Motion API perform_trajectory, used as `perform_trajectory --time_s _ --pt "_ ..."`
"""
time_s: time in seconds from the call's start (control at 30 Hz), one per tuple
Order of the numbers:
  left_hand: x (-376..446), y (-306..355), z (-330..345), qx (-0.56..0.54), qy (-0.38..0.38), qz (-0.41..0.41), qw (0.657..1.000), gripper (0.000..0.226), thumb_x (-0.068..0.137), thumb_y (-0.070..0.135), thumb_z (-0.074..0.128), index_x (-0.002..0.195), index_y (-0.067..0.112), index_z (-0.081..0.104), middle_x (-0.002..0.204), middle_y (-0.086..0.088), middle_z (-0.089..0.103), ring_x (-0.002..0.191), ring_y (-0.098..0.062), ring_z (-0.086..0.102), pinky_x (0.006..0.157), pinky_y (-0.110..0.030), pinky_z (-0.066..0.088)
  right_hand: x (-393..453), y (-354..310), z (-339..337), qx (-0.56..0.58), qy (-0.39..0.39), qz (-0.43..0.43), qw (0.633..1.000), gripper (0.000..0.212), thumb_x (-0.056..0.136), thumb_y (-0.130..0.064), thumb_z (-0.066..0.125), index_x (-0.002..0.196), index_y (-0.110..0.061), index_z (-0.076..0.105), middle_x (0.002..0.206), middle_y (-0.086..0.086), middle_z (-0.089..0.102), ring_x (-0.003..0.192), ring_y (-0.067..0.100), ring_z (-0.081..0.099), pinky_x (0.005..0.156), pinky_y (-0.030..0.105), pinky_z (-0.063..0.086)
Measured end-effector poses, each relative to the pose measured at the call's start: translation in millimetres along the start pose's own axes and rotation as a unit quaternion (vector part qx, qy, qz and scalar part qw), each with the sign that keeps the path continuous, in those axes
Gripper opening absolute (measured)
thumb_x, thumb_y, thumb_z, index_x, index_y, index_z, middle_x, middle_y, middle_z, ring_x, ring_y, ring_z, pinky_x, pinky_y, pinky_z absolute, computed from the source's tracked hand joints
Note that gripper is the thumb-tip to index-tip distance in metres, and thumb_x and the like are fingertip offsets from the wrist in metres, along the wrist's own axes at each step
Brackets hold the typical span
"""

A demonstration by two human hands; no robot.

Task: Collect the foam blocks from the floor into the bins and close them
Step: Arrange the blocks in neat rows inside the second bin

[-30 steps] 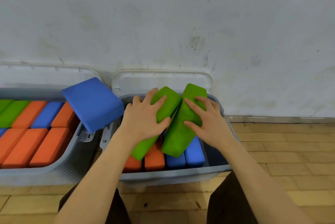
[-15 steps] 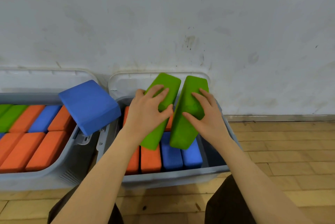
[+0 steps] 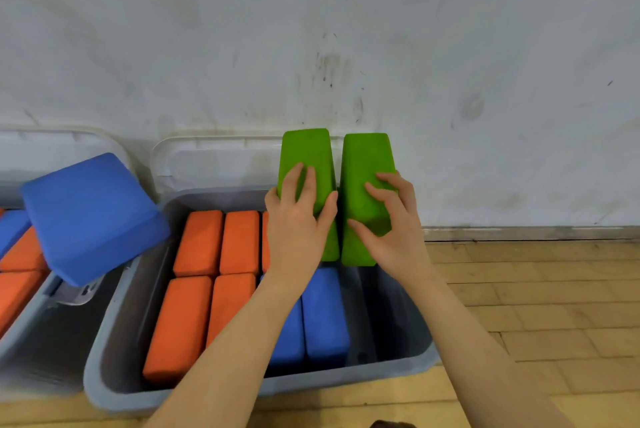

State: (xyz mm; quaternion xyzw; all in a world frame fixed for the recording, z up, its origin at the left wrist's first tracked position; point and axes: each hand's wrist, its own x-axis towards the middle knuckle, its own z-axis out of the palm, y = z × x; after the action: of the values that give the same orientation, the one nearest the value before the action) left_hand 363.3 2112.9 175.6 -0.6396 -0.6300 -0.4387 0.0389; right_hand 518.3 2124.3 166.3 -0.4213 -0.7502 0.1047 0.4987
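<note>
Two green foam blocks stand side by side over the far right part of the grey bin [image 3: 104,351]. My left hand [image 3: 298,219] grips the left green block [image 3: 306,154], thumb on its right edge. My right hand [image 3: 391,219] grips the right green block [image 3: 367,157]. Inside the bin lie several orange blocks [image 3: 180,323] on the left and blue blocks [image 3: 325,313] under my wrists. The bin's translucent lid [image 3: 207,164] stands open against the wall.
A second grey bin [image 3: 20,330] at the left holds orange and blue blocks, its lid also up. A large blue block [image 3: 90,216] lies tilted across the two bins' rims. Wooden floor [image 3: 536,306] stretches to the right; the white wall is close behind.
Both hands have moved the green blocks away from me toward the bin's far right, turning them from a leaning V to parallel and more upright. The view has come closer.
</note>
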Motion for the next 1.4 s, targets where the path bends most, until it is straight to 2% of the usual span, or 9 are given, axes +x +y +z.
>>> perform_trajectory --time_s 0.3,0.47,0.6,0.8,0.97,1.1,1.17,1.3,1.4 --pt "-2.2 -19.8 26.5 0.075 -0.087 0.011 0.993 0.062 0.083 0.055 0.043 0.121 0.010 0.063 0.129 -0.013 0.055 0.088 -0.041 0.054 0.073 -0.042 0.051 -16.3 36.3 21.1 0.017 -0.065 0.058 0.996 0.055 0.079 -0.029 0.068 0.127 -0.005 0.054 0.134 0.003 0.038 0.130 0.019 0.036 0.112 0.025 0.027" --pt "10.5 -28.2 34.7 0.048 -0.139 0.024 0.989 0.067 0.083 0.060 0.036 0.131 0.017 0.054 0.140 -0.009 0.047 0.103 -0.041 0.048 0.090 -0.042 0.042 -11.7 49.8 32.9 0.013 -0.056 0.060 0.997 0.057 0.079 -0.026 0.069 0.130 -0.006 0.054 0.136 0.011 0.043 0.130 0.022 0.039 0.111 0.029 0.030" --pt "-6.2 -48.7 42.7 0.009 -0.190 0.034 0.981 0.064 0.084 0.053 0.041 0.132 0.013 0.053 0.142 -0.013 0.045 0.113 -0.042 0.049 0.097 -0.039 0.036 -21.8 65.1 40.4 0.014 -0.084 0.078 0.993 0.057 0.079 -0.029 0.069 0.131 -0.010 0.054 0.140 -0.001 0.038 0.135 0.017 0.033 0.113 0.026 0.025" --pt "-40.7 -88.6 64.1 -0.001 -0.277 0.022 0.961 0.050 0.086 0.034 0.054 0.126 0.004 0.058 0.138 -0.020 0.047 0.119 -0.037 0.053 0.099 -0.039 0.036 -37.1 82.3 58.2 0.017 -0.138 0.120 0.983 0.055 0.082 -0.022 0.072 0.133 -0.011 0.052 0.142 0.003 0.040 0.141 0.024 0.026 0.116 0.042 0.024" --pt "-47.6 -98.7 78.8 0.131 -0.312 0.028 0.941 0.046 0.095 0.043 0.046 0.140 0.031 0.042 0.151 0.008 0.031 0.135 -0.024 0.031 0.104 -0.036 0.028 -53.1 98.0 77.3 -0.021 -0.164 0.132 0.977 0.053 0.082 -0.027 0.063 0.130 -0.006 0.050 0.138 0.011 0.041 0.139 0.033 0.022 0.116 0.050 0.015" --pt "-55.1 -101.1 82.6 0.142 -0.345 -0.008 0.928 0.045 0.098 0.043 0.036 0.143 0.039 0.033 0.154 0.015 0.020 0.144 -0.018 0.013 0.114 -0.044 0.013 -61.9 104.9 82.4 -0.087 -0.207 0.164 0.960 0.046 0.088 -0.035 0.063 0.126 -0.013 0.052 0.143 0.009 0.033 0.132 0.032 0.033 0.091 0.044 0.045" --pt "-57.0 -99.4 84.4 0.150 -0.364 -0.021 0.919 0.047 0.098 0.043 0.035 0.144 0.039 0.029 0.155 0.015 0.016 0.145 -0.018 0.006 0.115 -0.048 0.007 -58.3 105.1 83.9 -0.147 -0.207 0.178 0.951 0.050 0.088 -0.046 0.057 0.129 -0.019 0.050 0.145 0.006 0.030 0.127 0.031 0.037 0.081 0.042 0.048" --pt "-66.1 -97.4 83.8 0.171 -0.359 -0.009 0.917 0.049 0.098 0.045 0.032 0.146 0.039 0.023 0.156 0.015 0.011 0.146 -0.019 0.000 0.115 -0.050 0.000 -52.5 103.3 90.0 -0.204 -0.246 0.216 0.923 0.068 0.088 -0.057 0.049 0.146 -0.028 0.030 0.156 0.007 0.010 0.131 0.038 0.030 0.099 0.048 0.040" --pt "-64.9 -99.7 82.6 0.169 -0.366 -0.002 0.915 0.049 0.099 0.045 0.031 0.146 0.039 0.021 0.156 0.016 0.009 0.146 -0.019 -0.002 0.114 -0.051 -0.003 -50.0 101.8 93.8 -0.165 -0.239 0.226 0.930 0.064 0.088 -0.046 0.057 0.145 -0.024 0.035 0.157 0.008 0.011 0.133 0.038 0.028 0.108 0.048 0.032"
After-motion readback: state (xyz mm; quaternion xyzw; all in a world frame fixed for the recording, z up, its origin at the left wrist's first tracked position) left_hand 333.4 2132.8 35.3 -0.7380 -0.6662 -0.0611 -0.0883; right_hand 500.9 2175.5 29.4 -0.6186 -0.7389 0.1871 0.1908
